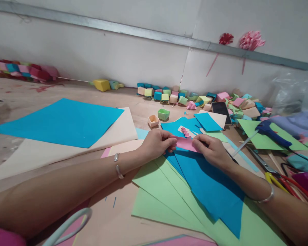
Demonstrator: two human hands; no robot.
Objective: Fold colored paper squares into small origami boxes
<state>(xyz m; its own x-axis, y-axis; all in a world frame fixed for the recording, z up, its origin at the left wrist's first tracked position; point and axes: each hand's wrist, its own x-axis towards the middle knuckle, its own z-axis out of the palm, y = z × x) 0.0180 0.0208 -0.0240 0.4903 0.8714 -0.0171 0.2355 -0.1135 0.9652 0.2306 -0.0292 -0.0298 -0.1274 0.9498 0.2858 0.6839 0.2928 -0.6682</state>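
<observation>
Between my two hands a small strip of pink paper (pixel 186 144) is stretched out over the paper pile. My left hand (pixel 159 143) pinches its left end, thumb and fingers together. At the other end my right hand (pixel 210 147) grips it the same way. Just behind the strip lies a small white piece with a pink zigzag (pixel 186 132). Beneath my hands, blue sheets (pixel 207 184) overlap light green sheets (pixel 164 191). Two little folded paper boxes, one green (pixel 163 114) and one peach (pixel 153 120), stand open-topped beyond my left hand.
Scissors with red and yellow handles (pixel 274 177) and a blue glue gun (pixel 272 131) lie at the right. A phone (pixel 221 112) rests near heaped paper boxes (pixel 243 104). At left a large blue sheet (pixel 61 123) covers cream paper. Paper flowers (pixel 251 41) hang on the wall rail.
</observation>
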